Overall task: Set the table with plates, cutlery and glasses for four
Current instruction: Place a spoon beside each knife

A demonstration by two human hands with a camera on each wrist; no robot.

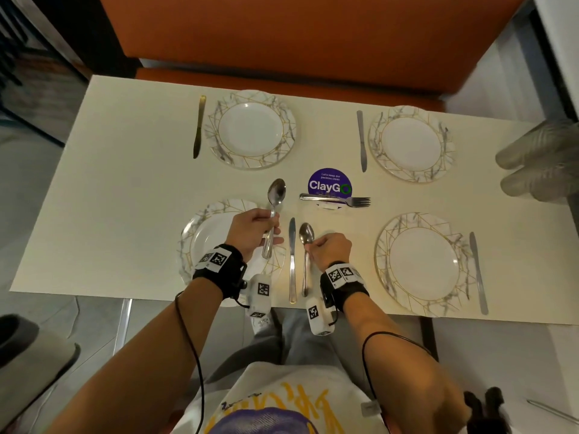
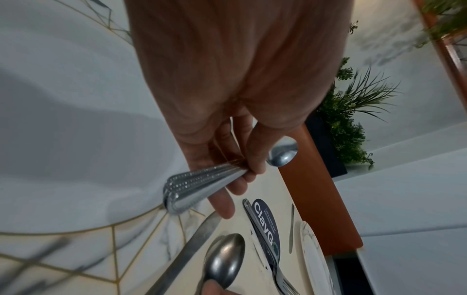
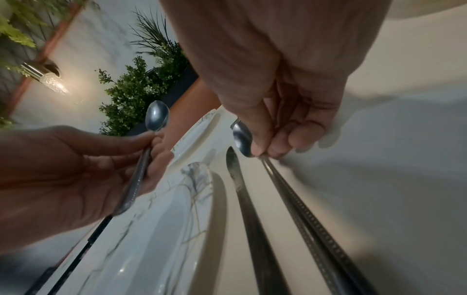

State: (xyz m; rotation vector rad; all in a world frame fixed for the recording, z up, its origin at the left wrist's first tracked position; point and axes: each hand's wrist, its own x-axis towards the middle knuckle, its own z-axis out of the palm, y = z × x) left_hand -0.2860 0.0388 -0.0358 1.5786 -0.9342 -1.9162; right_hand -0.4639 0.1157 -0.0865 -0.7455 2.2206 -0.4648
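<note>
Four plates [image 1: 412,144] are sitting near the table's [image 1: 125,183] corners, a knife [image 1: 361,140] lying beside each; forks [image 1: 335,199] are lying at the centre.

I see four marble-rimmed plates [image 1: 410,144] on table, knife [image 1: 292,258] beside each; spoon [image 1: 306,245] flat beside near-left knife; spoon bundle [image 1: 273,211] raised; forks [image 1: 336,199] mid-table.

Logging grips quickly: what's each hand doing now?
Left hand: grips stacked spoons.
Right hand: pinches the spoon beside the knife.
</note>
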